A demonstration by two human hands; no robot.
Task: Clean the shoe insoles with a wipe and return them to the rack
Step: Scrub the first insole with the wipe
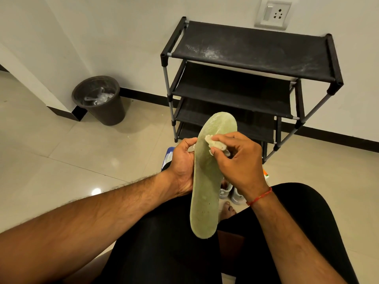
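1. The person is sitting and looking down over legs in black, and both hands are working above the lap.
2. The left hand (182, 160) is gripping a pale green insole (207, 181) by its left edge. Its fingers (187, 143) are curling tightly round that edge.
3. The right hand (240, 160) is pinching a crumpled white wipe (215, 145), fingers (223, 138) clamped on it, and is pressing it against the insole's upper half.
4. The insole is being held in the air between the hands. Its toe end is pointing up toward the rack and its heel end is hanging over the lap.
5. The black tiered rack (252, 58) is standing against the white wall just beyond the insole, and its top shelf is showing pale dusty smears.
6. A pair of white shoes (235, 194) is lying on the tiled floor (61, 152) below the right wrist, beside a bare foot (227, 210).
7. A dark bin (100, 99) with a clear liner is standing in the corner, left of the rack and well apart from the hands.
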